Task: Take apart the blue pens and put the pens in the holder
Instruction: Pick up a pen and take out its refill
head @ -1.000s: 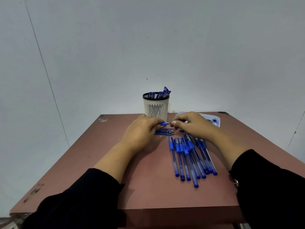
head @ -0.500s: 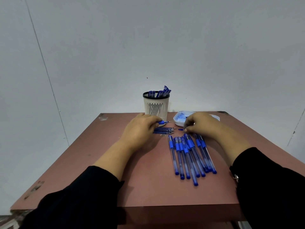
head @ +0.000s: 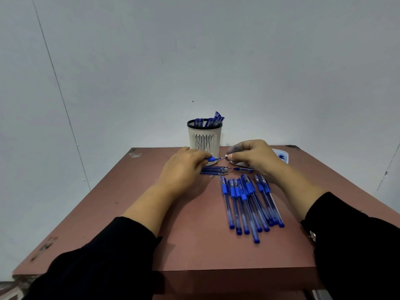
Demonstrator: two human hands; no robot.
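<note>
Head view: my two hands meet over the far part of a reddish-brown table (head: 190, 241), just in front of the holder.
Left hand (head: 184, 167): mine; fingers curled round a blue pen (head: 211, 158), gripping it at its rubber grip end, the thin tip pointing right.
Right hand (head: 253, 155): mine; thumb and forefinger pinched together on a small pale piece (head: 226, 157) held just off the pen's tip. What that piece is I cannot tell.
Gap between hands: small; the pen tip and the pinched piece are nearly touching.
Holder (head: 205, 138): white slotted cup with a black rim, upright at the far edge of the table against the wall, right behind my left fingers.
Contents of holder: several blue pen parts (head: 213, 121) sticking up above the rim, leaning right.
Refills (head: 214, 170): a few thin blue sticks lying side by side on the table under my left hand, metal tips to the right.
Loose short piece (head: 243, 169): blue, lying flat just right of the refills, below my right hand.
Whole pens (head: 249, 202): a fanned row of about nine, blue grips toward the far side, caps toward me, lying right of centre.
Tray (head: 281, 155): white, shallow, far right, mostly hidden behind my right hand.
Sleeves (head: 104, 256): black, on both my forearms.
</note>
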